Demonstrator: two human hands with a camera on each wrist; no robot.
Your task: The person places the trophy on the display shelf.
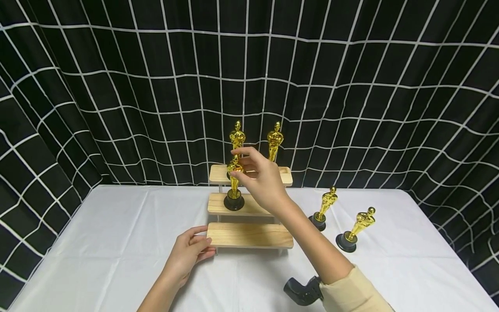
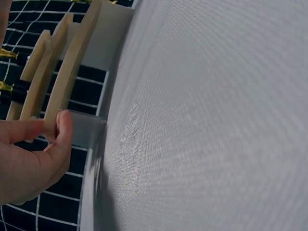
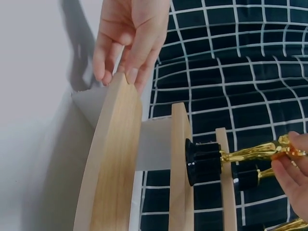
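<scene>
A three-tier wooden display stand [image 1: 249, 236] stands on the table. My left hand [image 1: 187, 253] grips the left end of its lowest tier, thumb over the top edge and fingers at the side and below. With thumb and fingers, my right hand [image 1: 265, 180] pinches the upper body of a gold statuette trophy [image 1: 234, 186]. Its black round base [image 3: 204, 161] is on the middle tier, toward the left, in an upright stance. Two more gold trophies are on the top tier: a left trophy [image 1: 237, 136], partly hidden behind the held one, and a right trophy [image 1: 275, 141].
Right of the stand, two gold trophies, one nearer the stand [image 1: 327, 203] and one farther right [image 1: 360, 225], stand on the white tablecloth [image 1: 117, 242]. A black curved device [image 1: 302, 291] shows by the right sleeve. Behind hangs a black curtain [image 1: 175, 95] with white grid lines.
</scene>
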